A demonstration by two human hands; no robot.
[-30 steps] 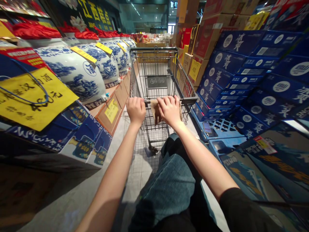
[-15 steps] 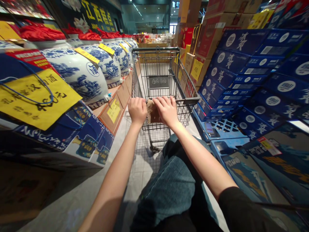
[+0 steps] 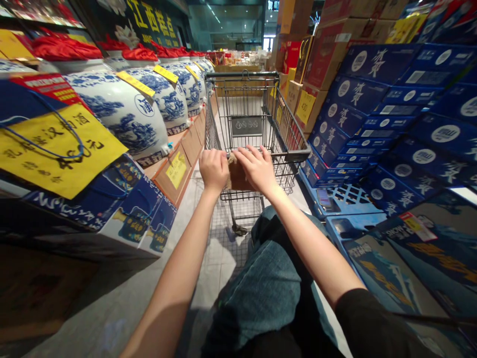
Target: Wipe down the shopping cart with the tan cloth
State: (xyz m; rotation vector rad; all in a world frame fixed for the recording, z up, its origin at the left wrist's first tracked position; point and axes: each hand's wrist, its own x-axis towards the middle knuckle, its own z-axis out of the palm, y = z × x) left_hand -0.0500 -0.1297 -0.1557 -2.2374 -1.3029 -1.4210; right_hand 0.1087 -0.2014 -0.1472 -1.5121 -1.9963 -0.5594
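A dark wire shopping cart (image 3: 247,127) stands straight ahead, its basket showing only bare mesh and a small grey plate. My left hand (image 3: 213,170) is wrapped round the left part of the cart's handle, fingers curled. On the same handle, to the right, my right hand (image 3: 258,170) rests with its fingers bent over the bar. Between the two hands hangs a brown fuzzy-edged piece (image 3: 238,175); the right hand's fingers lie over its upper part. The underside of both grips is hidden.
White-and-blue jars (image 3: 119,112) with red cloth tops line the left, behind blue gift boxes with a yellow sign (image 3: 59,149). Stacked blue cartons (image 3: 357,94) on a blue pallet (image 3: 350,199) border the right. Tiled floor (image 3: 212,258) runs between.
The brown piece between the hands is slightly turned and its fuzzy edge shows less. Both hands stay on the handle; the view has shifted very slightly.
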